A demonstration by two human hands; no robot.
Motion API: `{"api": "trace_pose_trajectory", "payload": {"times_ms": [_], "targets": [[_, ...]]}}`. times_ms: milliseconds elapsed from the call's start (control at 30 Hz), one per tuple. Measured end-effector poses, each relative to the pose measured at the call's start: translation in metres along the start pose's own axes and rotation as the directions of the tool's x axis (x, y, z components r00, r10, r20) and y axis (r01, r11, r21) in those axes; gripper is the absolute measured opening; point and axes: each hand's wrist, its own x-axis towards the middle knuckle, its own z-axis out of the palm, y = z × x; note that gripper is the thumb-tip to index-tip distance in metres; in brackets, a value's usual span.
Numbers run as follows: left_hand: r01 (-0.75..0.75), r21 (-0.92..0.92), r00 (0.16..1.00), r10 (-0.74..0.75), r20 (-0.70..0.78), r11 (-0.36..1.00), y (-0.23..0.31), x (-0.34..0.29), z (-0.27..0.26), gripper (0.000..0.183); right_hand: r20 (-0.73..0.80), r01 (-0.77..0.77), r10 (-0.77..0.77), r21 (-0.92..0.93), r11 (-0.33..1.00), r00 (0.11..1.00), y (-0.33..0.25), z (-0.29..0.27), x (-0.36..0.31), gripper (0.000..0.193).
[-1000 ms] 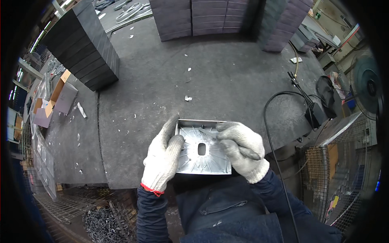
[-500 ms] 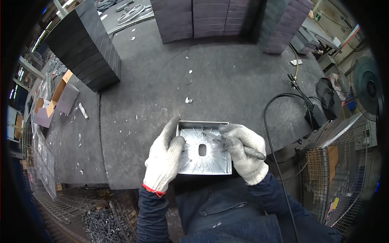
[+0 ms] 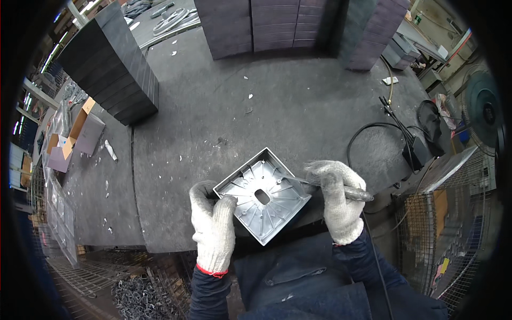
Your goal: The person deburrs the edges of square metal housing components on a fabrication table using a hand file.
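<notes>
Gloved left hand (image 3: 213,226) pinches the square ribbed metal casting (image 3: 262,196) by its corner at the counter's (image 3: 213,122) near edge, tilting it steady so the right hand (image 3: 338,200), fist closed around a thin tool (image 3: 325,186), reaches the rim.

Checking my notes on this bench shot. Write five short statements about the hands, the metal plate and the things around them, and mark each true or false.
1. Both hands wear white knit gloves. True: left hand, right hand.
2. The square metal plate lies flat and square to the bench edge. False: it is turned corner-on, like a diamond, and held by the left hand.
3. The right hand holds a slim tool at the plate's right edge. True.
4. The plate has a round hole in its middle. False: the opening is oblong.
5. Dark stacks stand at the bench's far left. True.
</notes>
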Motion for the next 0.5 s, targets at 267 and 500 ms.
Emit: {"api": "trace_pose_trajectory", "payload": {"times_ms": [267,500], "targets": [[-0.182,-0.148,0.983,0.184,-0.001,0.972,-0.002,0.016,0.029,0.038,0.04,0.11,-0.104,-0.179,0.978,0.994,0.036,0.027,0.027,0.014],[-0.221,-0.162,0.975,0.222,-0.01,0.962,-0.004,0.021,0.031,0.036,0.01,0.107,-0.107,-0.192,0.976,0.994,0.036,0.027,0.023,0.02]]}}
